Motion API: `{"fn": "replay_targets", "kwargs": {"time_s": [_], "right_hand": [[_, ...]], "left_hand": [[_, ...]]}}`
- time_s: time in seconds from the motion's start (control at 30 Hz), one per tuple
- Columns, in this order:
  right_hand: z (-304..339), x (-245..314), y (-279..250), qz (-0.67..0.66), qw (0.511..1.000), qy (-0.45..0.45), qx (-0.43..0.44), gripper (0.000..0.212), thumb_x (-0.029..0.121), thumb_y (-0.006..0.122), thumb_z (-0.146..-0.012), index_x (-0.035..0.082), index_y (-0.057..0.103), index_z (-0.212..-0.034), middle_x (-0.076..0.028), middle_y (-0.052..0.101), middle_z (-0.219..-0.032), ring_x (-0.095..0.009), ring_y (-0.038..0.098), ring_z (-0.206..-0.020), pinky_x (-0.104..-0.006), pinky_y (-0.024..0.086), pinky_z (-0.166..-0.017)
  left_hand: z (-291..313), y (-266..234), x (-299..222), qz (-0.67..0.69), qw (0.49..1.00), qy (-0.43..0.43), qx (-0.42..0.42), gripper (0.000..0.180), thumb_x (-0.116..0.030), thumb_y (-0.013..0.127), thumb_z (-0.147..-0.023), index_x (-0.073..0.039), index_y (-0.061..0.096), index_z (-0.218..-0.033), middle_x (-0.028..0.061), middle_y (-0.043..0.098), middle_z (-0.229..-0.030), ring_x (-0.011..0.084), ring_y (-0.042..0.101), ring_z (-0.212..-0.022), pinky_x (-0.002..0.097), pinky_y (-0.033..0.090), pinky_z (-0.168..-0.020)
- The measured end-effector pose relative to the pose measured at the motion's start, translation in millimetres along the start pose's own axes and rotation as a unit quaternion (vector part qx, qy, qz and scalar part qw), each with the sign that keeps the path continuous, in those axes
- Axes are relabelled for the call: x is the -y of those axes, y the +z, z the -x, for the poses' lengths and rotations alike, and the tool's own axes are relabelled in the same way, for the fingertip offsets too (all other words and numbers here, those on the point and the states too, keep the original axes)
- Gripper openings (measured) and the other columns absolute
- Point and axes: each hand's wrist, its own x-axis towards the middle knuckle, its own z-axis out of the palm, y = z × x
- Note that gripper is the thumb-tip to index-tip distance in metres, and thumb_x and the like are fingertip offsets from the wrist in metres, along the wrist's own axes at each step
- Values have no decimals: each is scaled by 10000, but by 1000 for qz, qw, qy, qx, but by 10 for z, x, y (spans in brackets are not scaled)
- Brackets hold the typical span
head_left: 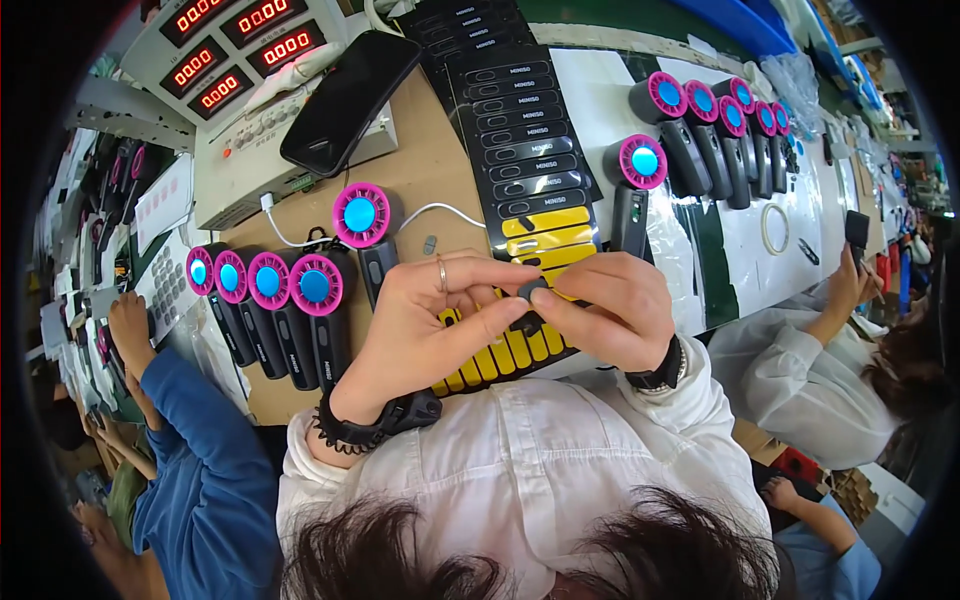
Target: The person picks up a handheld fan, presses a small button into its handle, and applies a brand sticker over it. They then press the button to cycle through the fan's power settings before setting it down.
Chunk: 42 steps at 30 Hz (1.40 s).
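Observation:
My left hand point(440, 315) and my right hand point(615, 312) meet in front of my chest. Between their fingertips is a small dark grey piece point(532, 289), rounded at the edge; its exact kind does not show. Both hands pinch it, thumb against fingers. Beneath them lies a sticker sheet with bare yellow strips point(548, 222), partly hidden by my hands. Farther up it, black label stickers point(528, 165) remain in a row. A handheld fan with a pink rim point(368, 222) lies just left of my left hand, and another handheld fan point(637, 190) lies beyond my right hand.
Several handheld fans point(285, 300) stand grouped at left, with more fans point(715, 125) at far right. A black phone point(350, 100) leans on a meter box with red displays point(240, 60). A white cable point(440, 208) crosses the board. Co-workers sit on both sides.

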Motion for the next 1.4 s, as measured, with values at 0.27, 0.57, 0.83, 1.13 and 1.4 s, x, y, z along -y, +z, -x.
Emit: {"fn": "replay_targets", "kwargs": {"time_s": [0.27,0.57,0.83,1.13,1.4], "right_hand": [[-27,-27,-22,1,999,-30,15,332,54,715,-561,13,650,-884,-84,571,-880,-221,589,-733,-303,504,-618],[44,-22,145,-64,997,17,-37,275,11,726,-620,12,644,-883,-89,590,-874,-225,603,-728,-297,510,-607],[30,61,249,-90,975,180,-99,267,2,730,-650,24,658,-907,-97,607,-864,-214,605,-710,-267,498,-600],[235,30,89,-107,969,216,-56,251,8,722,-662,12,670,-907,-87,609,-852,-200,596,-682,-252,482,-591],[600,-150,-145,-60,933,333,-124,146,0,640,-757,10,632,-903,-108,574,-1030,-180,571,-916,-288,473,-758]], "left_hand": [[-23,-22,15,-77,994,81,0,252,12,674,-732,-54,675,-974,30,620,-817,30,476,-581,169,374,-514],[-9,22,7,-2,997,80,-6,210,31,634,-767,1,658,-973,56,610,-896,43,527,-670,171,409,-577],[-92,78,-36,40,999,-10,-13,178,45,576,-821,41,620,-994,53,590,-905,69,551,-750,184,442,-642],[-301,84,93,102,976,-137,133,153,-73,564,-871,26,610,-978,5,601,-833,61,545,-749,182,442,-687],[-547,355,183,142,966,-156,146,346,-129,589,-862,41,506,-1151,74,577,-1033,108,545,-919,234,434,-828]]}}
